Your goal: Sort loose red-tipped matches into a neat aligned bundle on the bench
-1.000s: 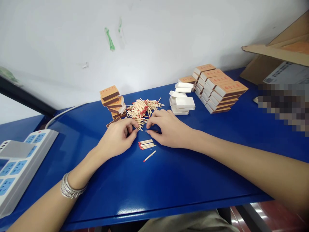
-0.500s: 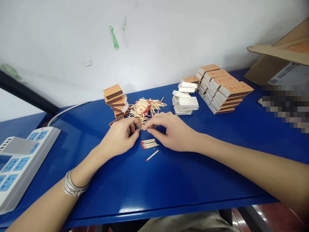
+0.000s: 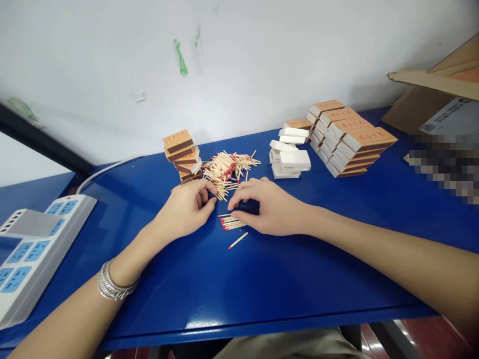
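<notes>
With the row of matches (image 3: 229, 224) as the centre of your clock, it lay on the blue table (image 3: 262, 289), the sticks side by side and their red heads mostly pointing toward nine o'clock. One loose match (image 3: 238, 240) lay just apart from it at five o'clock, slanting, its head toward you.

Your right hand (image 3: 271, 207) reached in from two o'clock, thumb and forefinger slightly parted, with the thumb tip over the stick ends at the row's far side; whether it pressed on them I could not tell.

Your left hand (image 3: 185, 207) stood at ten o'clock, its fingers curled and the thumb tip near the forefinger; whether anything was pinched there I could not tell. Bracelets (image 3: 110, 284) circled that wrist.

The heaped matches (image 3: 224, 167) lay at twelve o'clock, just beyond both hands. At eleven rose a leaning stack of orange matchboxes (image 3: 179, 144), at one the white trays (image 3: 294, 159), and at two the bigger block of matchboxes (image 3: 355, 142). A power strip (image 3: 52, 239) sat toward nine.
</notes>
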Motion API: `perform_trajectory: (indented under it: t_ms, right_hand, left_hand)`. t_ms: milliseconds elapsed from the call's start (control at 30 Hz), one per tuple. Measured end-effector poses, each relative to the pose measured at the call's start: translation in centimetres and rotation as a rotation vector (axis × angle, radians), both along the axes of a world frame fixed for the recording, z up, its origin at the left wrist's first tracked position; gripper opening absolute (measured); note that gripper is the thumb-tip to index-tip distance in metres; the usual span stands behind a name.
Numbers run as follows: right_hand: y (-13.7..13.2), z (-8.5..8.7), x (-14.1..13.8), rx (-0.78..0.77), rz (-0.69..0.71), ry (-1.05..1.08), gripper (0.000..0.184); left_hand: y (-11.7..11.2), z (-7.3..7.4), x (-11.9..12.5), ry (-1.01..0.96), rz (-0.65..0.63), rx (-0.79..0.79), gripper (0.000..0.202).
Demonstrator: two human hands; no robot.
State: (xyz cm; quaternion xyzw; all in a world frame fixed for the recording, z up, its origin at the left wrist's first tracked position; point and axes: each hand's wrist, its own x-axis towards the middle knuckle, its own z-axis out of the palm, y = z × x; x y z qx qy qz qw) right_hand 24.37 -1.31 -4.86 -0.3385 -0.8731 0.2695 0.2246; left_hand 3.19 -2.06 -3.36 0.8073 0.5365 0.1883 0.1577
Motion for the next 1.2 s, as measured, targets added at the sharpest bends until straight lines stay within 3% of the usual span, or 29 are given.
perform_trajectory:
  t_ms: [300,500,633,933,1100,1200]
  right_hand:
    - [-0.2,-0.3,0.0,0.01,0.056,-0.024,0.013]
    - [0.3,-0.5,-0.2,0.053,-0.086,0.012,0.009]
    - [0.3,-0.6,-0.4,0.055,-0.087,-0.008,0.011]
    - [0.4,-0.7,-0.1,0.137,-0.116,-0.092,0.014]
    - [0.7,-0.3,0.5,0.094,-0.061,-0.092,0.013]
    - [0.5,-0.1,0.6,0.064,-0.028,-0.085,0.011]
  left_hand:
    - [-0.1,0.2,-0.1,0.027,-0.036,0.004,0.009]
    - [-0.4,0.1,0.1,0.044,-0.163,-0.003,0.009]
    - [-0.7,-0.1,0.4,0.035,-0.188,-0.019,0.012]
    - [-0.3,0.2,0.2,0.01,-0.08,0.024,0.012]
    - [-0.3,0.3,0.2,0.003,0.011,0.005,0.011]
    - [-0.3,0.2,0.1,0.015,-0.007,0.009,0.009]
